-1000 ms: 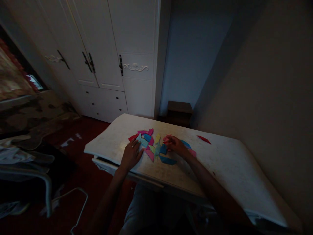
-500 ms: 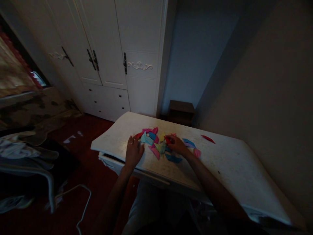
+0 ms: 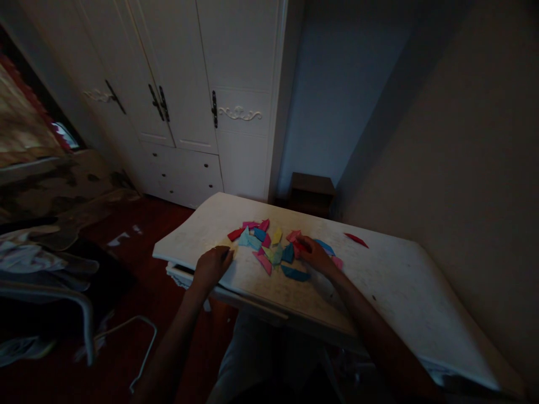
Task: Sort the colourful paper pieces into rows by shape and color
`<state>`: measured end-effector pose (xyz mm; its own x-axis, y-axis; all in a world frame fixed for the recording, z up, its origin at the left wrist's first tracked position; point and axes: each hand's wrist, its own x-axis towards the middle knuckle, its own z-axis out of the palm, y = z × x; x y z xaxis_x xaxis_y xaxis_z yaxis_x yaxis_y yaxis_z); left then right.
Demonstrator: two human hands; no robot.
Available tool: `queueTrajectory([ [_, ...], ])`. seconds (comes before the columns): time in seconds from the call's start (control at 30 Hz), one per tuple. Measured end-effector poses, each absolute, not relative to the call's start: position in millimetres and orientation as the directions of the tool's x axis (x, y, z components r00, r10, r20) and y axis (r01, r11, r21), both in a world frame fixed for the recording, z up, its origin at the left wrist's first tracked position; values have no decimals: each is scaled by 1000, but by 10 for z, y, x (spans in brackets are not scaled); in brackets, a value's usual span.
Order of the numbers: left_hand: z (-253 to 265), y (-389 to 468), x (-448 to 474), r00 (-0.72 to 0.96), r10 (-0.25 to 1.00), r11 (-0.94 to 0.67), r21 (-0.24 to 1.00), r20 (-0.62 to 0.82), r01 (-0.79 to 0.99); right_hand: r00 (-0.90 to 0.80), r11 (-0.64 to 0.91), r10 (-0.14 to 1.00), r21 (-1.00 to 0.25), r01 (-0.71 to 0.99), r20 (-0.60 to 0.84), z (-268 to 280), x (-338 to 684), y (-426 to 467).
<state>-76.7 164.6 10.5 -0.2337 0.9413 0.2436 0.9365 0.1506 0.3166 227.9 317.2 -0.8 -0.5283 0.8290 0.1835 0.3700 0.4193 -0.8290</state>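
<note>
Several small folded paper pieces in many colours lie in a loose cluster on a white table (image 3: 391,280). My right hand (image 3: 318,258) is closed at the right of the cluster, its fingertips on a red folded paper piece (image 3: 298,248). Left of the cluster, my left hand (image 3: 213,268) is held low over the table with curled fingers; whatever they may pinch is hidden. Nearest to it lies another red paper piece (image 3: 234,234). Between the hands are a light blue piece (image 3: 249,240), a yellow piece (image 3: 277,235), a pink piece (image 3: 263,262) and a dark blue piece (image 3: 295,272).
A separate red paper piece (image 3: 356,240) lies farther right on the table. Behind stand a white wardrobe (image 3: 244,157) and a small brown cabinet (image 3: 312,182). On the left are a chair frame with cloth (image 3: 42,252) and a white cable (image 3: 147,353) on the red floor.
My left hand has drawn back leftward and toward me, away from the red piece by its fingers. My right hand has shifted slightly right with the red piece at its fingertips.
</note>
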Motion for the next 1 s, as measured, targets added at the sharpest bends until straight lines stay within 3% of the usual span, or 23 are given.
queueTrajectory([
  [0.13, 230, 1723, -629, -275, 890, 157, 321, 365, 934, -614, 502, 775, -737, 453, 151, 49, 2270, 3096],
  [0.23, 286, 1931, -403, -107, 819, -75, 290, 563, 954, -680, 588, 725, -617, 524, 114, 105, 2220, 3028],
  [0.3, 305, 2105, -215, 51, 796, -218, 208, 604, 953, -725, 642, 685, -531, 552, 73, 142, 2199, 2987],
  [0.43, 260, 2390, 80, 324, 822, -419, 111, 469, 901, -721, 655, 693, -397, 643, -23, 217, 2247, 2917],
  [0.57, 174, 2439, 81, 485, 798, -551, 105, 358, 828, -696, 633, 715, -369, 681, -58, 285, 2373, 2877],
  [0.67, 167, 2346, -46, 501, 789, -577, 150, 355, 803, -717, 631, 696, -447, 635, -37, 315, 2432, 2884],
  [0.8, 189, 2224, -180, 390, 809, -518, 220, 439, 826, -717, 618, 696, -548, 563, 48, 325, 2367, 2934],
  [1.0, 111, 2159, -185, 392, 846, -484, 213, 360, 849, -753, 707, 651, -442, 553, 100, 351, 2001, 2953],
])
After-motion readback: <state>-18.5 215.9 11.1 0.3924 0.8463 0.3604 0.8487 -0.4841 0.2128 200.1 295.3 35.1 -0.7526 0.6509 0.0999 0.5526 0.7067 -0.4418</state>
